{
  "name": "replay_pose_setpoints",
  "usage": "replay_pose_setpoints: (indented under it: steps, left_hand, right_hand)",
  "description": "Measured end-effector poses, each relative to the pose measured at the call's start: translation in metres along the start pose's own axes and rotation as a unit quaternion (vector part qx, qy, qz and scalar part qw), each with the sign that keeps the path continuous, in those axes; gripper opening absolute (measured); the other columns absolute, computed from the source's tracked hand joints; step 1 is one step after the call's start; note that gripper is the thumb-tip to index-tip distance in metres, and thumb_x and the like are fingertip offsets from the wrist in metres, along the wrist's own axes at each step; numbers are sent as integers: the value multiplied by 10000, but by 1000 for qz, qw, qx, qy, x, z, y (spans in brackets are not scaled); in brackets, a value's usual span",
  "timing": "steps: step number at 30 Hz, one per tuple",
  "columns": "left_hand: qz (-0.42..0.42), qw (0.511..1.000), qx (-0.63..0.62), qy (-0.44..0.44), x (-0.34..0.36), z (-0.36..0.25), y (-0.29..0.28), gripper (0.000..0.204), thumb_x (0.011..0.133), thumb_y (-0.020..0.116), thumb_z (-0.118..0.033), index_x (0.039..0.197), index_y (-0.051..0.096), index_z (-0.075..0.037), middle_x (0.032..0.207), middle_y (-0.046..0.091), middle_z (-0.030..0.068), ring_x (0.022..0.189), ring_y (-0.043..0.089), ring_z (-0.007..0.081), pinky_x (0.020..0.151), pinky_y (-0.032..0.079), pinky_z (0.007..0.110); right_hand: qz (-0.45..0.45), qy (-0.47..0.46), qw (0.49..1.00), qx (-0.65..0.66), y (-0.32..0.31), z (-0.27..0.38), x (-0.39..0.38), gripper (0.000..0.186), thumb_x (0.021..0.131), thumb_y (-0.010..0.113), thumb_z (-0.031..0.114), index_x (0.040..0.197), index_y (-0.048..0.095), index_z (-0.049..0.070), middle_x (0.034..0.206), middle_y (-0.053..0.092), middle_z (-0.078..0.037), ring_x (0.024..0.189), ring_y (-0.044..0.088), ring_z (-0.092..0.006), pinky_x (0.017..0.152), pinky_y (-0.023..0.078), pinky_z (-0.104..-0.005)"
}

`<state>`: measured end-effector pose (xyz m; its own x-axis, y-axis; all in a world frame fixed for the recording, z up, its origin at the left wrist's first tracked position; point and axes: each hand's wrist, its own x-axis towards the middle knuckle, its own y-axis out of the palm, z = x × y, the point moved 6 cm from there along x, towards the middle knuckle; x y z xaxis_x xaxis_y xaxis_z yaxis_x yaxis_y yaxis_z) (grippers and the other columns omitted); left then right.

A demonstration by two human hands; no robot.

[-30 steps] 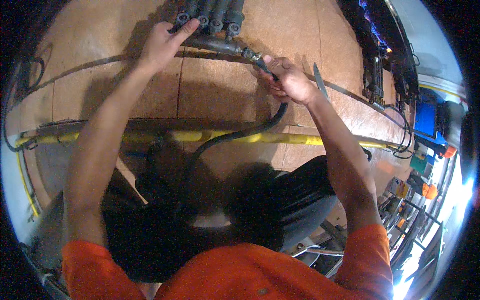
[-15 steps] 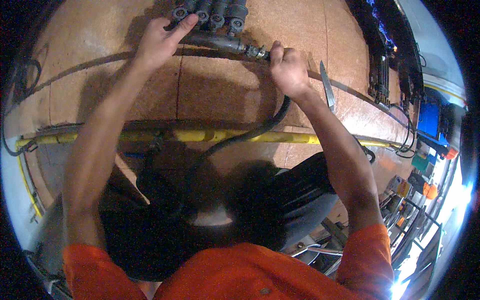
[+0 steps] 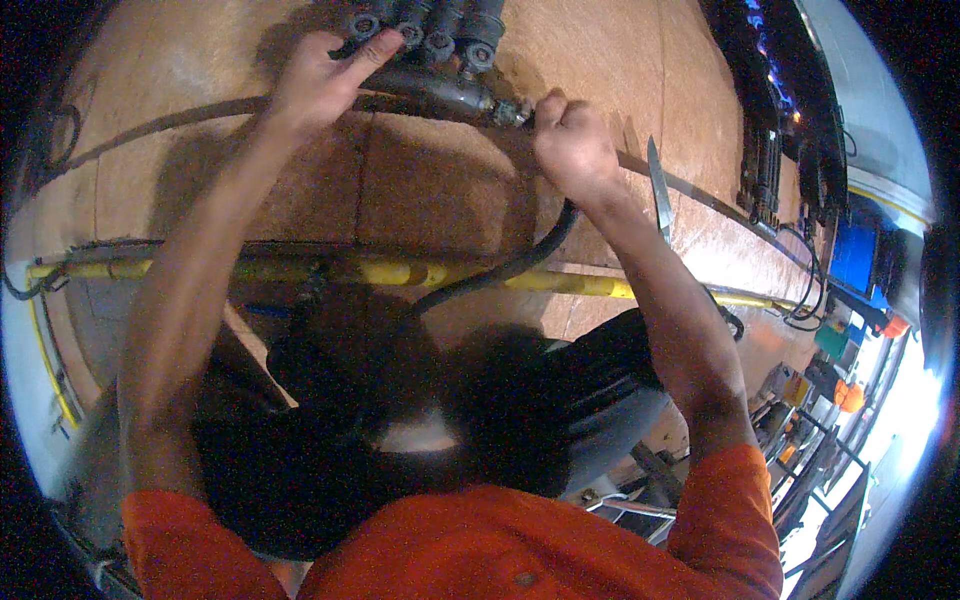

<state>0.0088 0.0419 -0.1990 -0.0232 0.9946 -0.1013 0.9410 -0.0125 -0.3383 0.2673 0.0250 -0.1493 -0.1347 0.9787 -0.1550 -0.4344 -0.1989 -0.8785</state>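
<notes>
- Looking down in the head view, we see our left hand (image 3: 322, 85) at the far side, fingers spread and resting on the dark valve block (image 3: 425, 30), index fingertip touching one of its round ports
- Our right hand (image 3: 572, 145) sits just right of that block, fingers clenched tight around the end of the black hose (image 3: 520, 265), at the metal fitting (image 3: 510, 110)
- From that fist the hose curves nearer and leftward, crossing over the yellow pipe (image 3: 400, 272)
- The valve block lies at the far edge of the brown panel (image 3: 420, 190), between our two hands
- A slim metal blade (image 3: 660, 190) lies on the panel just right of our right forearm
- Orange sleeves fill the near edge
</notes>
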Motion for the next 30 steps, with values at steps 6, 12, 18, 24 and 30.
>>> replay_pose_setpoints:
  steps: [6, 12, 18, 24, 30]
  left_hand:
    - [29, 1000, 4, 5, 8, 7, 1, 471, 842, 652, -538, 935, 633, -77, 760, 585, -32, 630, 518, 76, 535, 421, 230]
    - [-19, 999, -49, -2, -1, -7, 1, 573, 838, 632, -590, 614, 576, -66, 540, 469, -51, 554, 448, 74, 523, 353, 276]
    - [-31, 992, -62, 103, -1, -15, -2, 533, 835, 643, -579, 649, 609, -80, 536, 466, -54, 497, 427, 64, 468, 332, 267]
    - [20, 997, -69, -16, 5, 14, -6, 447, 853, 655, -511, 1021, 632, -98, 775, 590, -50, 568, 486, 50, 480, 400, 208]
    - [5, 998, -58, 20, 4, 2, 0, 560, 801, 652, -620, 645, 579, -87, 522, 446, -55, 451, 425, 70, 422, 330, 251]
  right_hand:
    - [189, 14, 964, 187, 43, -47, 12, 379, 965, 359, 328, 846, 541, 19, 630, 518, -167, 596, 619, -325, 454, 453, -503]
    - [-13, -33, 999, -7, 18, -17, 5, 369, 960, 361, 318, 858, 537, 10, 756, 563, -215, 649, 634, -310, 438, 451, -489]
    - [116, 8, 989, 97, 37, -27, 10, 348, 953, 360, 300, 856, 522, 8, 712, 554, -186, 508, 580, -277, 418, 444, -470]
    - [163, 99, 952, 240, 35, -12, -2, 306, 943, 336, 264, 790, 468, 33, 564, 454, -96, 378, 435, -204, 346, 337, -401]
    - [212, 144, 927, 274, 31, -19, 1, 319, 962, 287, 309, 831, 477, 88, 538, 323, 10, 396, 259, -129, 364, 206, -299]
